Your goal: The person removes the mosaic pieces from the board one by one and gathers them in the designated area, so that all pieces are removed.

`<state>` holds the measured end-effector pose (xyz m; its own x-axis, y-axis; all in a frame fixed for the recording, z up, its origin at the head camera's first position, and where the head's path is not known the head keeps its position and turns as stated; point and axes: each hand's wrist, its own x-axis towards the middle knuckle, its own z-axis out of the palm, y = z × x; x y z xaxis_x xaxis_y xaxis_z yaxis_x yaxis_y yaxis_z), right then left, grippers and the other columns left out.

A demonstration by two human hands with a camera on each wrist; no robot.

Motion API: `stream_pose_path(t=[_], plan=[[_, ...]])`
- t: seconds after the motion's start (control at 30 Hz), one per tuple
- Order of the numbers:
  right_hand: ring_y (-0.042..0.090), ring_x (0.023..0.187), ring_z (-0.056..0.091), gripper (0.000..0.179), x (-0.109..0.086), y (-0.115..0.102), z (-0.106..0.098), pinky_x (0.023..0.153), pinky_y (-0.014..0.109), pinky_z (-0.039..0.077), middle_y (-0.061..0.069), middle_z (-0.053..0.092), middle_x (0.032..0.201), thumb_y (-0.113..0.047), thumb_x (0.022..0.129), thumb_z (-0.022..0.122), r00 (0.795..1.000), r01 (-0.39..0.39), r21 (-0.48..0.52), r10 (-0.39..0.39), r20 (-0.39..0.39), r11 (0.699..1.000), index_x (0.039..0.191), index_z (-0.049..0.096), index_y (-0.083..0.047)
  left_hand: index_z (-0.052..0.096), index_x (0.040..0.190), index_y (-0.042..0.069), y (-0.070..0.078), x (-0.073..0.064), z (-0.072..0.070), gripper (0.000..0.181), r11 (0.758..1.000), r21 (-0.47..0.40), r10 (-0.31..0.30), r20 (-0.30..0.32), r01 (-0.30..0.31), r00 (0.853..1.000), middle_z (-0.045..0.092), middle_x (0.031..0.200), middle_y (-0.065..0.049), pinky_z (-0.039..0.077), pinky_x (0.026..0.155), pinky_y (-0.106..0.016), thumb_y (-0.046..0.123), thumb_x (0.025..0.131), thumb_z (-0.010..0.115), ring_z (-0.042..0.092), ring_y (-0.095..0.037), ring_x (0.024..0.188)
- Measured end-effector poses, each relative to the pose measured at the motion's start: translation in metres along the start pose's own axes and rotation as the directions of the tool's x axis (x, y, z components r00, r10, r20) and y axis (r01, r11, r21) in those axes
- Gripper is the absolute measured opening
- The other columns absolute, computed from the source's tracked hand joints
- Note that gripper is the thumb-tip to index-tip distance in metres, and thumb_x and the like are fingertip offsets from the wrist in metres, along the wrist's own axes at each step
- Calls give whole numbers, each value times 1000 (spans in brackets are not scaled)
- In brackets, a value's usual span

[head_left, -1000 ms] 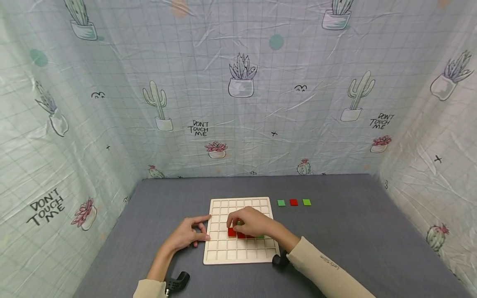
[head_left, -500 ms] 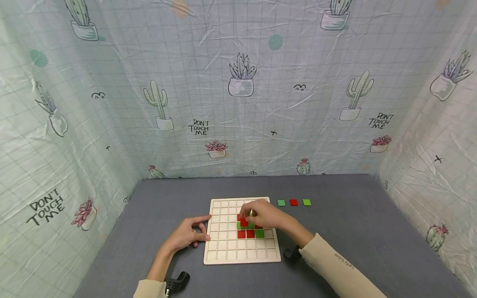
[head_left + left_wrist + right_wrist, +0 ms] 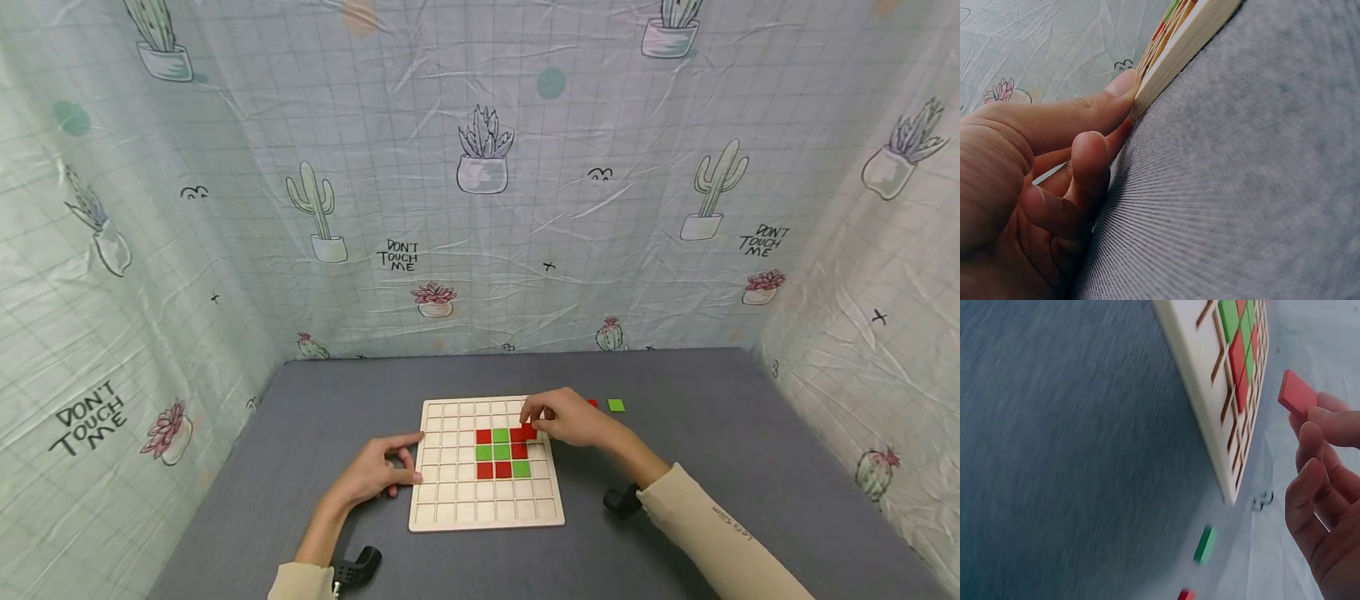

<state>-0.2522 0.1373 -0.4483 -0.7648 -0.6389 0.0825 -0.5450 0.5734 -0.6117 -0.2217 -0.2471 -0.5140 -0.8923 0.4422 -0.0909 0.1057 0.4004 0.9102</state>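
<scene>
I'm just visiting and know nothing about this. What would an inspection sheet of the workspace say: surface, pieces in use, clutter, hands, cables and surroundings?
Surface: grey tabletop.
Job's things: wooden grid board bearing nine red and green square tiles, three by three; loose beside it, a green tile, a red tile and a light-green tile.
Clutter: nothing seen.
Left hand: touches the board's left edge.
Right hand: pinches another red square tile above the board.
Cables: none plainly identifiable.
Surroundings: wrinkled curtain printed with potted cacti and "DON'T TOUCH ME".

Wrinkly pale sheet on three sides, covered in potted cacti and "DON'T TOUCH ME" lettering. Plain grey table below, pretty soft light.
</scene>
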Motion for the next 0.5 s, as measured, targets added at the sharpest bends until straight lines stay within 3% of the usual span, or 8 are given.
stream_pose_path(t=[0.27, 0.5], plan=[[4, 61, 56, 16, -21, 25, -23, 59, 25, 50, 9, 74, 98, -2, 99, 64, 998, -53, -26, 52, -41, 998, 110, 75, -7, 51, 151, 1, 1, 1, 1, 74, 1000, 2, -1, -4, 1, 1000, 68, 89, -13, 42, 43, -25, 12, 86, 85, 54, -12, 48], [22, 68, 67, 18, -37, 47, -41, 61, 26, 53, 14, 75, 103, 2, 98, 63, 994, -81, 1, 81, -74, 997, 112, 75, -4, 52, 151, 3, 1, 1, 1, 75, 1000, 13, -17, -15, 17, 1000, 68, 87, -11, 45, 44, -27, 13, 85, 85, 54, -12, 49]])
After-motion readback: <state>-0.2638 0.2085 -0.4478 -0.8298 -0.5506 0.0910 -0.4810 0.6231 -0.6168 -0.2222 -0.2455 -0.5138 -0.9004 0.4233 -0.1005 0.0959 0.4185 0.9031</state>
